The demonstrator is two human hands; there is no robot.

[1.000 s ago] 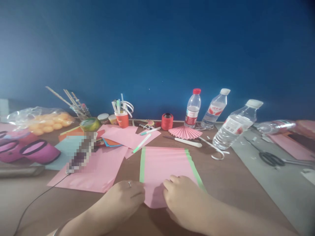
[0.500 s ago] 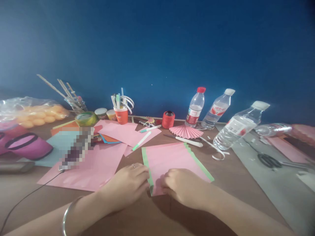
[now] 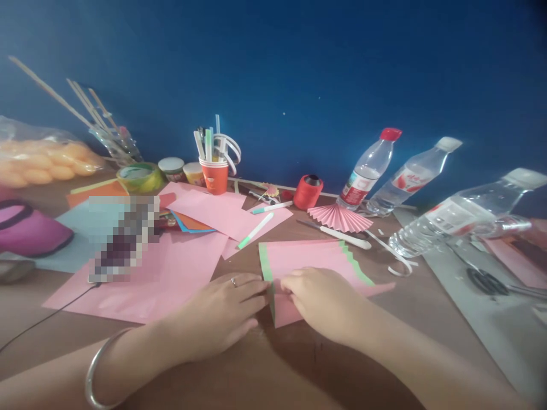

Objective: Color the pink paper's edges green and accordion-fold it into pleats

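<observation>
A pink paper sheet with green side edges [image 3: 307, 256] lies on the table in front of me, with fold ridges near its far edge. Its near part is turned over into a flap that sticks out to the right. My right hand [image 3: 329, 302] has curled fingers pressed together at the fold; the fingertips are partly hidden. At the sheet's left green edge, my left hand [image 3: 226, 310] rests with fingers stretched out and thumb apart, fingertips touching the paper.
Beyond the sheet lie a folded pink paper fan [image 3: 339, 217], a white-handled knife [image 3: 346, 237] and a green-white marker [image 3: 255, 230]. Water bottles [image 3: 363, 185] stand behind. A red thread spool [image 3: 307, 192], an orange cup of pens [image 3: 214, 177] and loose pink paper [image 3: 183, 273] are also there.
The near part of the green-edged sheet is now folded over, with a flap out to the right. My right hand has moved slightly away from me with it. The view has shifted and tilted.
</observation>
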